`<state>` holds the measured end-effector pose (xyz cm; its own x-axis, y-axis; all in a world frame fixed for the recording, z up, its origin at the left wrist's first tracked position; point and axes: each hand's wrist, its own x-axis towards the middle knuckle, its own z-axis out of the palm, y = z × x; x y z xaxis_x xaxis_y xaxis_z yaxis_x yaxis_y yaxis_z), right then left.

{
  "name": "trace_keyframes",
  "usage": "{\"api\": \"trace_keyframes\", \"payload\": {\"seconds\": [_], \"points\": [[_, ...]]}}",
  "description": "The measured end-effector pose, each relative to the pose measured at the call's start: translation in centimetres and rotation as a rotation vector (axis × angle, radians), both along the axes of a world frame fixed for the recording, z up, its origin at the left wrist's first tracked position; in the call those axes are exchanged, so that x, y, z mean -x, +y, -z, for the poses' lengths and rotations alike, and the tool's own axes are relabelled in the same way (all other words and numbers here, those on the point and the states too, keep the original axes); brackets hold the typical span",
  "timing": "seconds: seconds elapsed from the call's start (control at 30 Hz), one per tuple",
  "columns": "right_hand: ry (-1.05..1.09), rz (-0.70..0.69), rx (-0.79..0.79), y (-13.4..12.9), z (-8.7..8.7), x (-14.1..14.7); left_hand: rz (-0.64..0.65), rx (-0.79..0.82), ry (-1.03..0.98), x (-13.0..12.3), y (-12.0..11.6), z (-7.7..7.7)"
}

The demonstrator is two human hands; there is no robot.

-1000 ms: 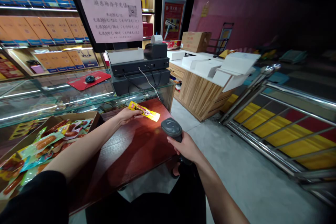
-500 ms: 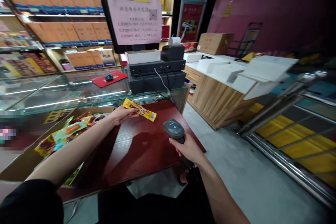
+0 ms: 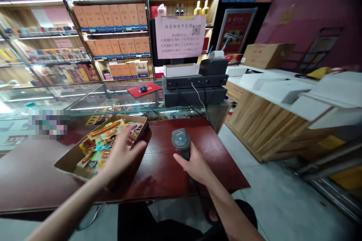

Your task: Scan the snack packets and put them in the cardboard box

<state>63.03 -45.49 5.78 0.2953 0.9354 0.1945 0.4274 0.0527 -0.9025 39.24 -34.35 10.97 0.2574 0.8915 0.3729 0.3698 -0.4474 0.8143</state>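
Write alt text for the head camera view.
The right hand grips a barcode scanner over a red-brown table, while the open left hand reaches over a cardboard box of snack packets.

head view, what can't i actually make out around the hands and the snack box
- Left hand over the cardboard box: motion blur hides whether its fingers hold a packet.
- Barcode scanner: the right hand covers its handle.
- Pink sign: print too small and blurred to read.
- Patch on the glass counter: pixelated.
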Motion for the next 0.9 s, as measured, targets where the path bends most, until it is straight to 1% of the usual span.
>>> {"api": "trace_keyframes", "payload": {"seconds": [0.07,0.1,0.13,0.17,0.23,0.27,0.3,0.37,0.4,0.43,0.5,0.53,0.57,0.6,0.63,0.67,0.7,0.73,0.77,0.8,0.87,0.9], "points": [[-0.080,-0.014,-0.062,-0.5,-0.5,1.2,0.313,0.411,-0.186,-4.6,-3.6,3.1],[-0.129,-0.056,-0.095,-0.8,-0.7,1.6,0.401,0.611,-0.301,-6.8,-5.0,4.3],[-0.194,-0.111,-0.120,-1.1,-0.9,1.8,0.383,0.765,-0.443,-8.7,-6.2,5.2],[-0.271,-0.157,-0.133,-1.5,-1.4,1.6,0.325,0.879,-0.575,-10.2,-7.0,5.8],[-0.470,-0.179,-0.121,-2.2,-3.1,0.3,0.276,0.964,-0.740,-12.1,-7.8,6.1],[-0.565,-0.082,-0.127,-2.6,-4.6,-0.8,0.290,0.976,-0.771,-12.6,-8.0,6.0],[-0.658,0.040,-0.166,-3.0,-6.4,-2.0,0.334,0.980,-0.769,-12.7,-8.1,6.0],[-0.816,0.287,-0.348,-3.6,-10.9,-4.2,0.442,1.007,-0.710,-12.6,-8.5,6.1],[-0.889,0.375,-0.469,-3.8,-13.3,-5.0,0.485,1.029,-0.677,-12.5,-8.8,6.3],[-0.958,0.435,-0.570,-4.0,-15.7,-5.6,0.516,1.046,-0.652,-12.3,-9.2,6.5],[-1.076,0.496,-0.689,-4.3,-19.9,-5.7,0.540,1.052,-0.632,-11.9,-10.1,7.1],[-1.116,0.511,-0.730,-4.3,-21.4,-5.4,0.536,1.041,-0.632,-11.6,-10.5,7.4],[-1.150,0.512,-0.761,-4.3,-22.6,-4.9,0.524,1.020,-0.632,-11.3,-10.9,7.6],[-1.170,0.511,-0.782,-4.1,-23.2,-4.3,0.507,0.991,-0.632,-10.8,-11.3,7.9],[-1.178,0.503,-0.792,-3.8,-23.3,-3.7,0.489,0.958,-0.630,-10.3,-11.6,8.1],[-1.179,0.485,-0.790,-3.2,-22.9,-3.1,0.473,0.922,-0.623,-9.6,-11.8,8.2],[-1.172,0.453,-0.774,-2.4,-22.0,-2.5,0.465,0.889,-0.604,-8.7,-12.0,8.4],[-1.161,0.404,-0.748,-1.2,-20.6,-2.0,0.462,0.859,-0.570,-7.7,-12.2,8.5],[-1.158,0.326,-0.703,0.3,-18.8,-1.4,0.464,0.830,-0.525,-6.7,-12.4,8.6],[-1.162,0.215,-0.649,2.0,-16.6,-0.8,0.471,0.801,-0.473,-5.6,-12.6,8.7],[-1.200,-0.130,-0.527,6.1,-11.4,1.0,0.477,0.713,-0.370,-3.4,-12.8,8.9],[-1.236,-0.291,-0.467,8.2,-8.8,2.0,0.465,0.639,-0.322,-2.5,-12.8,9.0]]}}
